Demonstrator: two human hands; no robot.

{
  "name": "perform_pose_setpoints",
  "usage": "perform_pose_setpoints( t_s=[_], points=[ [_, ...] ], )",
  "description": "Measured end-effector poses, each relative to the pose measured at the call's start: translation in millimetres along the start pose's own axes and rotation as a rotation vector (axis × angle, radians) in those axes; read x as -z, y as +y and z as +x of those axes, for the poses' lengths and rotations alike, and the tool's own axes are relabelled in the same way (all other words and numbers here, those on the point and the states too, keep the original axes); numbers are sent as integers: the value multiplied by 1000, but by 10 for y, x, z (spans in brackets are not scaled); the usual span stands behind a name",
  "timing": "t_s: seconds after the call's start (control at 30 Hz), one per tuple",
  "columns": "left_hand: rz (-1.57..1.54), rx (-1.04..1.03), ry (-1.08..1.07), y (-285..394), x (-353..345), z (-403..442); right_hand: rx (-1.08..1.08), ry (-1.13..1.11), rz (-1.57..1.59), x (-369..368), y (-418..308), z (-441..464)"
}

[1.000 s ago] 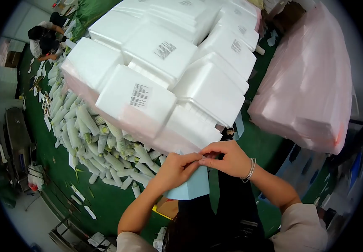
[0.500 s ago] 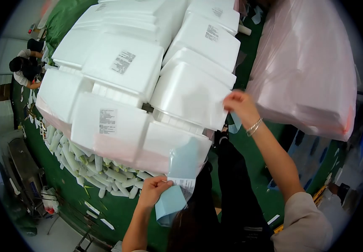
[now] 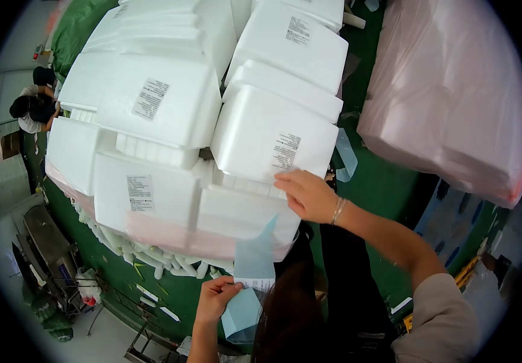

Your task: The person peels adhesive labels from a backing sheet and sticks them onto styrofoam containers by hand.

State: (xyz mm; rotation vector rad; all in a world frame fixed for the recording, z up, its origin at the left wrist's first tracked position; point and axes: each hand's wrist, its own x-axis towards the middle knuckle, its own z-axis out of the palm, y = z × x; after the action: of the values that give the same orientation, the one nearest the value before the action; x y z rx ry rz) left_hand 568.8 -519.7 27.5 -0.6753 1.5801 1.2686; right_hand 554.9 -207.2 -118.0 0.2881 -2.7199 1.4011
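Observation:
My left hand (image 3: 217, 296) pinches a light blue label strip (image 3: 255, 253) at the bottom centre; a printed white label shows on the strip just beside my fingers. My right hand (image 3: 302, 195) is at the lower edge of a white foam box (image 3: 249, 130), fingers bent together and touching or just above its surface. Whether anything is between those fingers is hidden. A printed label (image 3: 286, 151) lies on that box just above my right hand. Other white foam boxes, such as the one at the lower left (image 3: 170, 193), bear printed labels too.
A stack wrapped in pink film (image 3: 448, 103) stands at the right. Corn cobs in white nets (image 3: 152, 257) lie on the green floor (image 3: 106, 266) below the boxes. Another person (image 3: 31, 109) bends down at the far left. A loose blue strip (image 3: 345, 158) lies right of the boxes.
My right hand has left the strip, reached to the right-hand box and moved down to its lower edge. A printed label now shows there. My left hand has lowered with the strip.

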Motion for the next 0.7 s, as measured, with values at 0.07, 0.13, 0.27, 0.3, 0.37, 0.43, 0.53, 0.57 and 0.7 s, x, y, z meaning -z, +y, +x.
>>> perform_pose_setpoints(
  t_s=[0.07, 0.13, 0.27, 0.3, 0.37, 0.43, 0.53, 0.57, 0.7],
  points=[
    [-23, -3, 6, 83, -28, -19, -305, -97, 342, 3, 223, 300],
    [-10, -24, -1, 128, -48, -28, -822, -302, 854, 156, 546, 756],
    [105, -106, -100, 127, -66, -44, -726, 250, 1372, 250, 691, 964],
    [96, -109, -99, 125, -87, -59, -681, 377, 1356, 189, 639, 904],
    [244, -158, -183, 201, -121, -79, -555, 254, 1117, 177, 173, 726],
    [319, -206, -194, 269, -166, -115, -235, -233, 727, 236, -692, 380],
    [376, -291, -190, 307, -208, -223, 81, -549, 509, 231, -1473, 136],
    [445, -313, -220, 389, -220, -297, 6, -542, 481, 256, -1584, 113],
    [551, -344, -333, 313, -95, -298, -121, -439, 457, 522, -1931, 214]
  ],
)
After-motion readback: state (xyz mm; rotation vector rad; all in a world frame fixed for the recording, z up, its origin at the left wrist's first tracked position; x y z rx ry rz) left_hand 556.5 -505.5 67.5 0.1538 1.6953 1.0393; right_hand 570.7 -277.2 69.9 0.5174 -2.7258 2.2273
